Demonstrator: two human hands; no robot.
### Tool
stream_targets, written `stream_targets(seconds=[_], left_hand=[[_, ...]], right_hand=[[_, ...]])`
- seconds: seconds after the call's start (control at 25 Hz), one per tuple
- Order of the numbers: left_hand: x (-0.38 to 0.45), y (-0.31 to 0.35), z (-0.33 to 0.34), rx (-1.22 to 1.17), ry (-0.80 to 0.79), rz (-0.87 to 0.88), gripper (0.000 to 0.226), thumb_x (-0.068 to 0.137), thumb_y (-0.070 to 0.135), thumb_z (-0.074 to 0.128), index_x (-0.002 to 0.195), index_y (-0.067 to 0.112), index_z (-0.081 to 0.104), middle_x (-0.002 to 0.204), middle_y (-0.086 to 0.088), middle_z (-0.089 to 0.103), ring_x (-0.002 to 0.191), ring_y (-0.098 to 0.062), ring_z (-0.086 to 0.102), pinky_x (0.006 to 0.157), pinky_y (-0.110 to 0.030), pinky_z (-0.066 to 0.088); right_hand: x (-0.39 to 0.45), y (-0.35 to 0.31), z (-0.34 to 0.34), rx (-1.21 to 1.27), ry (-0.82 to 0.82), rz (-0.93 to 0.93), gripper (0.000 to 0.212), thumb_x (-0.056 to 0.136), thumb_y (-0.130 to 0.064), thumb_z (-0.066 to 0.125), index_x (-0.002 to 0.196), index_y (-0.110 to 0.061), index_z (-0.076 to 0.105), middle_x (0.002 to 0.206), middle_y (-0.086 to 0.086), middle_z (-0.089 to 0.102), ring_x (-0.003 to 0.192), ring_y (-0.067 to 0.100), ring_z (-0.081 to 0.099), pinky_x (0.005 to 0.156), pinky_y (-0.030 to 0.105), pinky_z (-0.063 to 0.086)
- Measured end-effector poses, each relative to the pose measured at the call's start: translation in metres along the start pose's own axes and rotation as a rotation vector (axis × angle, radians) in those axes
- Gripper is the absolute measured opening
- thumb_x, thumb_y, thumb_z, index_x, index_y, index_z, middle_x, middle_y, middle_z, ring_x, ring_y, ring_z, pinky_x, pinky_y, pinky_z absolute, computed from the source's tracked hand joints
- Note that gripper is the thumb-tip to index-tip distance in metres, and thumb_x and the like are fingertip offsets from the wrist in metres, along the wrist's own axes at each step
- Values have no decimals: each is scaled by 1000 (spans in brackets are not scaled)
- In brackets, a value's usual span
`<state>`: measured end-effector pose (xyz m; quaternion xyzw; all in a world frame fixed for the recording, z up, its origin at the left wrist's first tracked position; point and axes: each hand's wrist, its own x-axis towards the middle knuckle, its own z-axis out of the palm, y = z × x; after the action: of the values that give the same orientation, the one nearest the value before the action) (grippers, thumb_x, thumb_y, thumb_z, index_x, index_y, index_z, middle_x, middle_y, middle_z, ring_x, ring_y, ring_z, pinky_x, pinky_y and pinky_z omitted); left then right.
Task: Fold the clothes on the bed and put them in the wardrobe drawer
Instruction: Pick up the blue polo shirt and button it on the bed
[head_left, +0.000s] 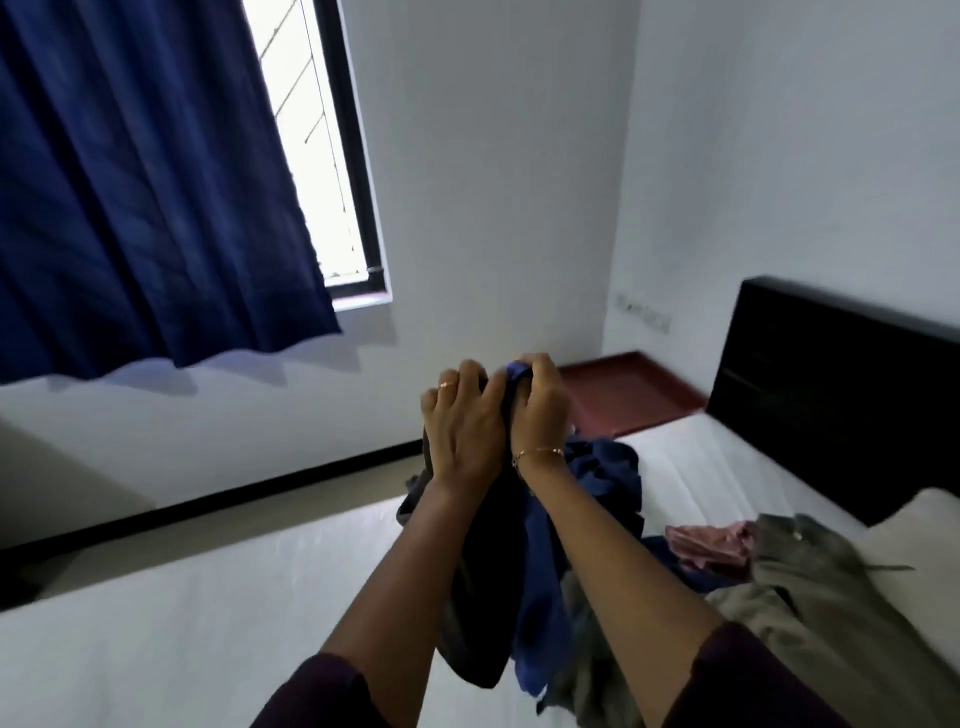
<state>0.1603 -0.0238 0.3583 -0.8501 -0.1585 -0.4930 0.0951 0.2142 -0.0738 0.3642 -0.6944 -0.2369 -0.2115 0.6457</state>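
Both my hands are raised together above the bed, gripping the top edge of a dark blue garment that hangs down between my forearms. My left hand, with a ring on it, holds the cloth on the left. Right beside it, my right hand, with a bracelet at the wrist, grips the same edge. More clothes lie on the white bed to the right: a pink piece and an olive-grey garment. The wardrobe drawer is out of view.
A black headboard stands at the right, with a pale pillow in front of it. A dark blue curtain hangs over the window at the left. A strip of reddish floor shows behind the bed.
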Motion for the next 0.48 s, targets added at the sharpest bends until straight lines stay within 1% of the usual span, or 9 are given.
stream_targets(seconds=[0.04, 0.08, 0.12, 0.16, 0.2, 0.24, 0.28, 0.36, 0.48], left_hand=[[29, 7, -13, -36, 80, 3, 24, 81, 31, 47, 89, 19, 65, 82, -4, 55, 72, -23, 51, 60, -30, 33], [54, 14, -28, -87, 124, -23, 23, 83, 33, 48, 92, 19, 64, 86, -5, 55, 76, -24, 50, 63, -31, 32], [74, 20, -39, -143, 104, -75, 24, 86, 34, 48, 97, 18, 63, 93, -7, 55, 84, -26, 49, 67, -33, 32], [90, 24, -51, -201, -6, -137, 28, 89, 34, 47, 108, 18, 61, 103, -8, 55, 95, -28, 48, 73, -35, 32], [101, 28, -64, -242, -178, -193, 34, 91, 34, 47, 120, 18, 56, 116, -8, 52, 109, -30, 44, 81, -38, 33], [106, 30, -75, -259, -336, -209, 39, 92, 34, 49, 128, 19, 50, 125, -7, 48, 119, -29, 38, 90, -39, 32], [107, 30, -83, -276, -457, -186, 43, 92, 35, 51, 132, 20, 47, 130, -6, 47, 124, -28, 35, 96, -39, 31], [98, 29, -97, -370, -608, -112, 48, 88, 36, 59, 131, 19, 47, 128, -7, 51, 124, -27, 39, 99, -39, 35], [75, 34, -112, -505, -797, -59, 54, 81, 41, 67, 125, 15, 49, 118, -9, 57, 110, -28, 53, 88, -36, 46]], right_hand=[[21, -24, -12, 3, 42, -69, 9, 85, 6, 52, 88, 5, 61, 88, 18, 63, 79, 21, 55, 71, 23, 41], [40, -46, -24, -15, 65, -131, 11, 84, 8, 51, 89, 6, 61, 91, 19, 61, 79, 21, 53, 71, 18, 37], [56, -64, -34, -50, 61, -164, 14, 84, 9, 49, 90, 7, 61, 95, 21, 58, 81, 21, 51, 70, 14, 33], [69, -81, -45, -108, 37, -175, 18, 85, 9, 47, 93, 7, 62, 100, 21, 56, 84, 23, 51, 70, 12, 31], [78, -94, -57, -175, 3, -170, 21, 86, 9, 44, 97, 6, 62, 105, 21, 54, 88, 25, 53, 71, 12, 31], [82, -104, -68, -236, -22, -171, 24, 87, 8, 42, 100, 5, 63, 108, 21, 54, 93, 28, 55, 73, 13, 33], [82, -112, -78, -275, -25, -170, 26, 89, 8, 41, 101, 4, 63, 109, 21, 55, 96, 30, 56, 75, 15, 35], [73, -129, -96, -307, 21, -147, 27, 90, 7, 39, 103, 4, 63, 110, 22, 56, 99, 32, 56, 75, 16, 36], [57, -160, -112, -269, 80, -133, 28, 88, 10, 39, 101, 5, 63, 109, 23, 58, 100, 32, 56, 74, 11, 34]])
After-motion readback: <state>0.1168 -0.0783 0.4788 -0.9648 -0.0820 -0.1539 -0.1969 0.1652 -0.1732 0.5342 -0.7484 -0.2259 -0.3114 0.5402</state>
